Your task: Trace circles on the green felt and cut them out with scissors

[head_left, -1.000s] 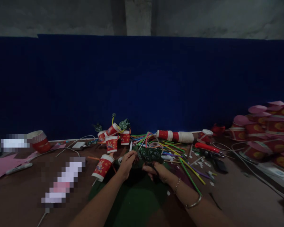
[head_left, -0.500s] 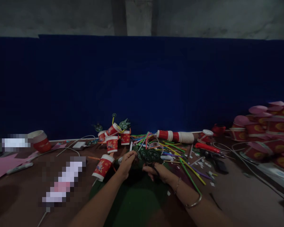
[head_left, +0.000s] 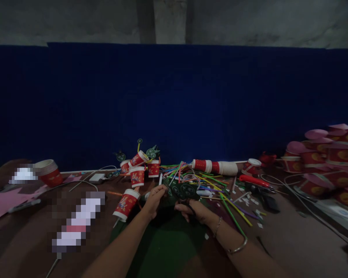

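Note:
In the head view, my left hand [head_left: 156, 199] is closed, fingers pinching the edge of a dark green paper sheet [head_left: 183, 189] printed with round patterns. My right hand [head_left: 193, 210] is closed round the dark loop handle of scissors [head_left: 192, 209], just below the sheet; the blades are hard to make out. More green material [head_left: 159, 247] spreads beneath my wrists. To the left of my left hand, a red paper cup [head_left: 126, 204] lies tilted with straws attached, and several red cups [head_left: 137, 175] with green cutouts stand behind it.
Colourful pipe cleaners [head_left: 217, 189] and paper scraps lie beyond and right of my hands. A stack of cups [head_left: 214, 166] lies at the back. Red-handled pliers [head_left: 256, 182] and pink-topped cups [head_left: 319, 162] are at right. Pink paper [head_left: 2, 204] and cables lie left.
A dim, blurred hand or arm of another person has come in at the far left, by the bright blurred-out object. My own hands and the green sheet have hardly moved.

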`<state>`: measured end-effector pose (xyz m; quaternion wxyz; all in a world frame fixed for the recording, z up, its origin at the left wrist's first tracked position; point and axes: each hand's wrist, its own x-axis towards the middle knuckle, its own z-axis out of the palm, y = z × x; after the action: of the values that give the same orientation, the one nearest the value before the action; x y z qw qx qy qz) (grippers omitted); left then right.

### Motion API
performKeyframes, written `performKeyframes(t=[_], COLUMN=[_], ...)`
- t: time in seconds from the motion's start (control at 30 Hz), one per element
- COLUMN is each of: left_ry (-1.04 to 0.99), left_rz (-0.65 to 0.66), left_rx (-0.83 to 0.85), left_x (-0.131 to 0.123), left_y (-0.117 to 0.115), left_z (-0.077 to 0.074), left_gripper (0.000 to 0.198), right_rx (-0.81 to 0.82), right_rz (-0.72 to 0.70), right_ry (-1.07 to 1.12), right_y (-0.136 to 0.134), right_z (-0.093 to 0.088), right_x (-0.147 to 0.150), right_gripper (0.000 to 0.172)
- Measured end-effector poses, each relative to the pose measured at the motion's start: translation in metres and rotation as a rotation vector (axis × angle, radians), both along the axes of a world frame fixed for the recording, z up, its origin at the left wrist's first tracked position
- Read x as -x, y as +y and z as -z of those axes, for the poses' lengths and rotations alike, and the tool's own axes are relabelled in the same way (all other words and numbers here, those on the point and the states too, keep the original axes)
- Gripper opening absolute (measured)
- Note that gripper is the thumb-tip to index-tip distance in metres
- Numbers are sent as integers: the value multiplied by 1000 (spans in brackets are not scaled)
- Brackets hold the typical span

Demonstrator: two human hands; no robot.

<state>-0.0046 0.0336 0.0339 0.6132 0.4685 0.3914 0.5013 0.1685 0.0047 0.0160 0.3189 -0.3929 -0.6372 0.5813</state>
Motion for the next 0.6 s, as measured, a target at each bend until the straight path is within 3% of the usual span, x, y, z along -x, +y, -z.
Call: performKeyframes(t=[0.33, 0.6], left_ry=[-57, -39], left_rz=[26, 57], left_rx=[85, 105], left_x=[1, 2], left_y=[1, 0], left_z=[0, -2], left_gripper=[24, 23], right_rx=[-25, -5], right_rz=[-32, -53], right_ry=[-15, -18], right_y=[4, 3], right_z=[7, -2], right_x=[-2, 0], right_gripper=[34, 37])
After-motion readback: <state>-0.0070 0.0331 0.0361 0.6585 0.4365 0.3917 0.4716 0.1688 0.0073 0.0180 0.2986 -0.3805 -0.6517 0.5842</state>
